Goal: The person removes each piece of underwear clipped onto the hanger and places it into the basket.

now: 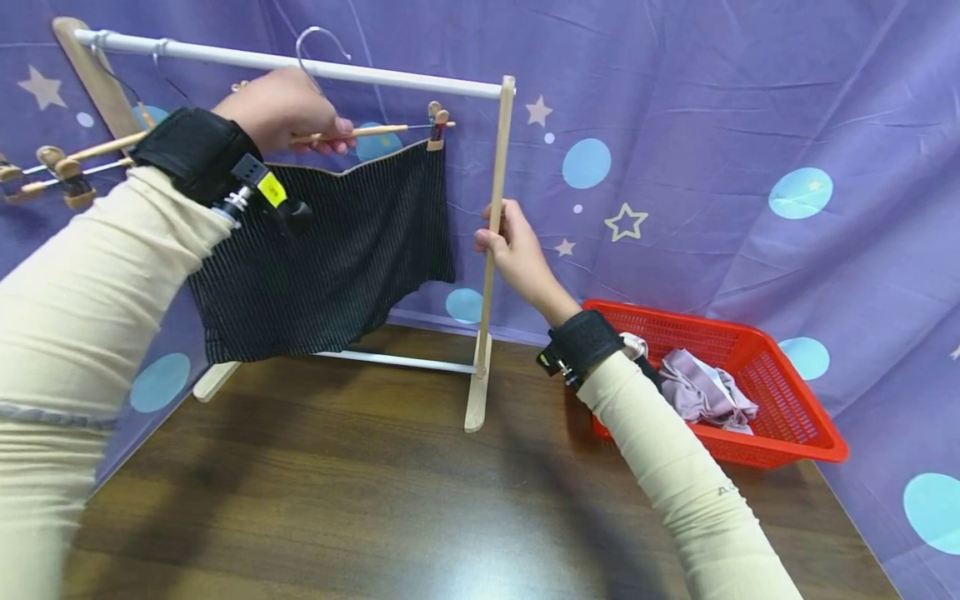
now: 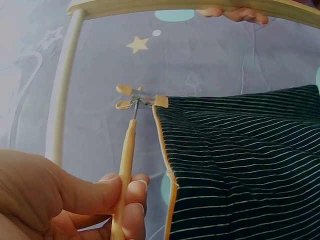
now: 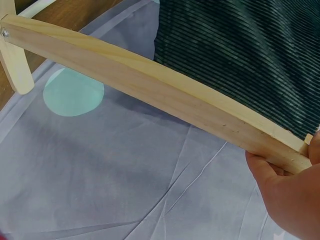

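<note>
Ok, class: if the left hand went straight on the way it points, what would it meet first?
Probably the wooden post, though depth is unclear; the clip between sits on the hanger the left hand holds, so would likely travel too.

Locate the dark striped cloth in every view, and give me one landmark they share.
Head: dark striped cloth left of centre, below the white rail.
Left wrist: cloth fills the lower right.
Right wrist: cloth fills the upper right corner.
Shared landmark: the wooden post gripped by the right hand: upright in head, across the top in left wrist, diagonal in right wrist.
</note>
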